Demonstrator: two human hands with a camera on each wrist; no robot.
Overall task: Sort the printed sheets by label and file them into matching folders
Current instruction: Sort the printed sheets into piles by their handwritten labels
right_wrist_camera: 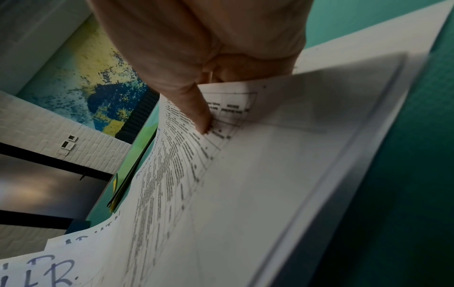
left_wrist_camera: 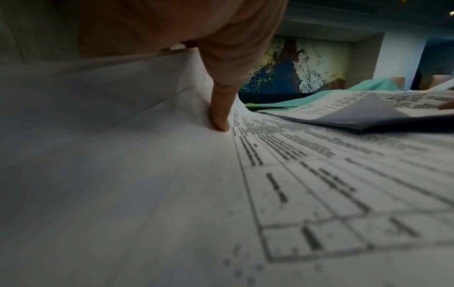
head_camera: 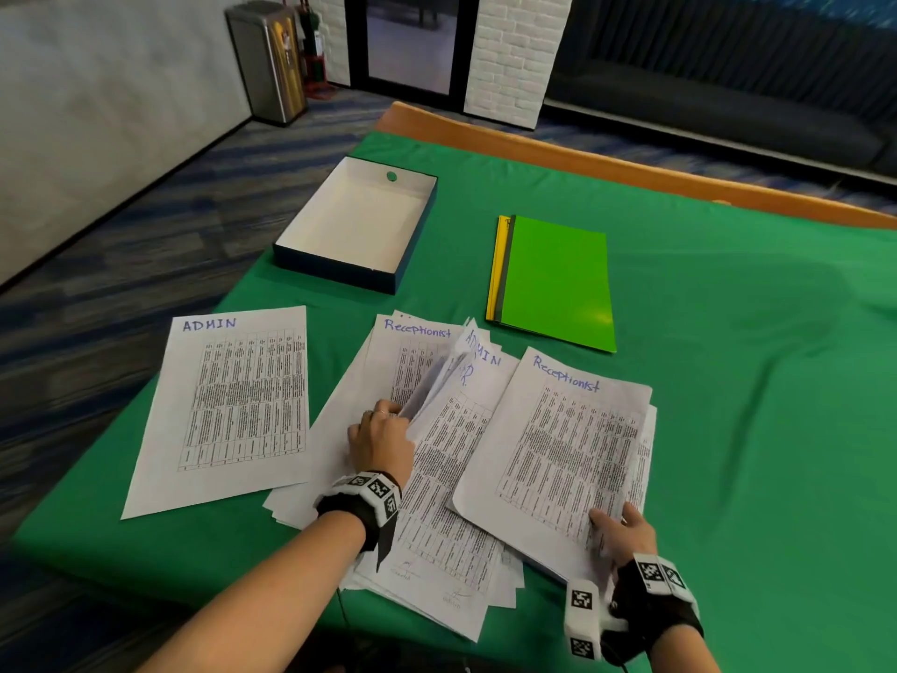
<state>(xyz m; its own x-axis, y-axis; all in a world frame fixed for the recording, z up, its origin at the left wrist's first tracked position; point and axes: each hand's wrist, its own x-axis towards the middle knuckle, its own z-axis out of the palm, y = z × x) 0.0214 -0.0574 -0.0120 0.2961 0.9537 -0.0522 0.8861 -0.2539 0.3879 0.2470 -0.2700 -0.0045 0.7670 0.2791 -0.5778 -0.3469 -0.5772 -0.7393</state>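
A loose pile of printed sheets (head_camera: 437,478) lies at the near edge of the green table. One sheet headed ADMIN (head_camera: 228,405) lies alone to the left. My left hand (head_camera: 381,437) curls its fingers round the raised edges of several sheets in the middle of the pile; its thumb (left_wrist_camera: 221,108) presses on paper. My right hand (head_camera: 619,527) pinches the near corner of a small stack topped by a Receptionist sheet (head_camera: 563,444), thumb (right_wrist_camera: 196,108) on top. A green folder (head_camera: 558,279) lies on a yellow one (head_camera: 496,264) beyond the pile.
An open, empty box (head_camera: 357,225) with dark sides stands at the far left of the table. The green cloth (head_camera: 752,357) stretches to the right. The table's wooden rim (head_camera: 582,157) runs along the far side. A metal bin (head_camera: 267,55) stands on the floor.
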